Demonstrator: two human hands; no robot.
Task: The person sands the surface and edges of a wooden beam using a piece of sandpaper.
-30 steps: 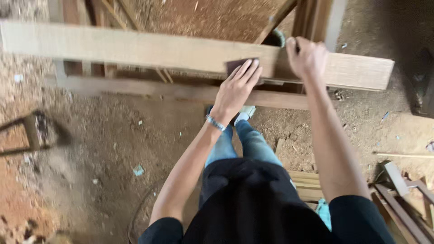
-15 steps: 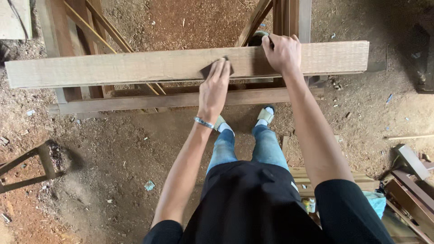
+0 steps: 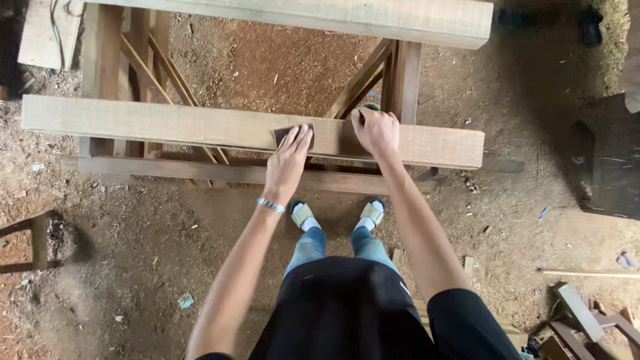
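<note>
Head view. Beam point(image 3: 167, 123), pale wood, lies flat across a trestle frame point(image 3: 220, 173), running left to right in front of the person. Left hand point(image 3: 288, 160) is flat, fingers together and extended, palm pressing a dark sanding sheet point(image 3: 285, 135) against the beam's top face, near the middle of its length. Hand grips nothing by closing; the sheet is pinned under fingers and palm. Right hand point(image 3: 377, 130) is just right of the sheet, curled over the beam's far edge, fingers half closed around it; a small greenish object peeks past the knuckles, but I cannot tell whether the hand holds it. Second beam point(image 3: 373, 20) lies farther off, parallel. Feet stand just below, on dirt floor point(image 3: 133, 267) strewn with sawdust. Scrap wood point(image 3: 587, 320) lower right.

Judgement on the sanding: keep pressure even across the whole palm, stroke along the grain, brace firmly with the right hand so the beam cannot shift on the frame.
</note>
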